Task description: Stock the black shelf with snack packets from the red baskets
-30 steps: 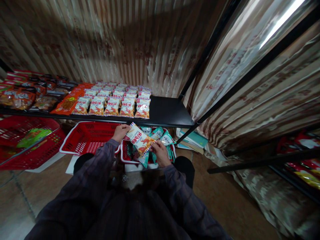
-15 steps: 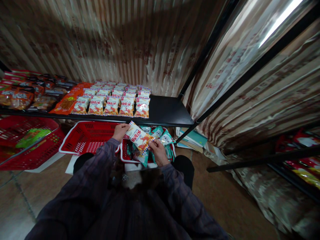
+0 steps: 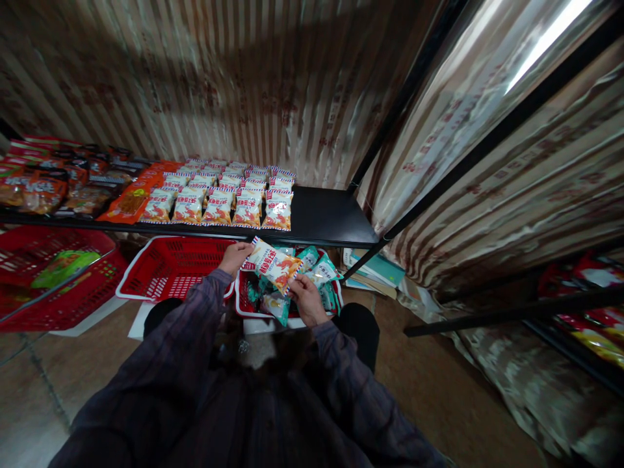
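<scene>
A white and orange snack bag [image 3: 273, 265] with striped ends is stretched between my two hands. My left hand [image 3: 234, 257] pinches its upper left corner, and my right hand [image 3: 308, 299] grips the lower right end. Beneath it stands a red basket with a white rim [image 3: 238, 300], holding several teal snack bags [image 3: 324, 270]; the held bag hides part of them. Matching white and orange bags [image 3: 217, 205] stand in rows on the black shelf [image 3: 326, 214] just beyond my hands.
Left of my hands is another red basket [image 3: 170, 266]; farther left, one more red basket [image 3: 58, 309] holds a bright green package [image 3: 63, 268]. Orange and dark snack packs [image 3: 88, 195] fill the shelf's left end. A black shelf post [image 3: 439, 188] slants up on the right, near stacked folders [image 3: 377, 270].
The snack bag has tilted slightly between my hands, its lower end lifting a little with my right hand. My left hand stays nearly in place.
</scene>
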Motion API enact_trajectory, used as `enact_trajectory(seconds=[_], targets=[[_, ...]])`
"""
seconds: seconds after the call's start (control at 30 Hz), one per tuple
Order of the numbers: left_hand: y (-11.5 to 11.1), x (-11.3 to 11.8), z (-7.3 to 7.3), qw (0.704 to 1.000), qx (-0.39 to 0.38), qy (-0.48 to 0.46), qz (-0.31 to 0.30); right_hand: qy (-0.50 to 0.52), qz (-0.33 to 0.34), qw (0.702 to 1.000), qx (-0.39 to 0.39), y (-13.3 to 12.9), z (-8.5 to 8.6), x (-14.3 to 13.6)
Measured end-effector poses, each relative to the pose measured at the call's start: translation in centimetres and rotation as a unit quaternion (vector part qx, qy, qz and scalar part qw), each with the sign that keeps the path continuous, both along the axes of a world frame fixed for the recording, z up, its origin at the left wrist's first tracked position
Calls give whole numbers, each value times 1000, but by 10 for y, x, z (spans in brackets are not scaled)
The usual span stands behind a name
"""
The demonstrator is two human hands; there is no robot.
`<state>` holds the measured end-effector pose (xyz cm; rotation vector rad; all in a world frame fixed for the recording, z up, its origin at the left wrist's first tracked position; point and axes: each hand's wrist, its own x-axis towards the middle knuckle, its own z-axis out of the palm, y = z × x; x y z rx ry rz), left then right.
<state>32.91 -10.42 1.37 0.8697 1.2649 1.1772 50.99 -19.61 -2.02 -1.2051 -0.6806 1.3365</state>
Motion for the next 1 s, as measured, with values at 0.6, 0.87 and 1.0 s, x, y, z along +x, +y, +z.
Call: enact_trajectory(seconds=[0.6, 0.87, 1.0], targets=[[-8, 4, 0, 989, -13, -144, 41, -488, -33, 815, 310, -7, 0, 12], [-14, 9, 3, 965, -39, -250, 66, -542, -30, 764, 348, -4, -12, 17], [-15, 12, -1, 967, -62, -237, 76, -551, -9, 751, 364, -5, -13, 18]])
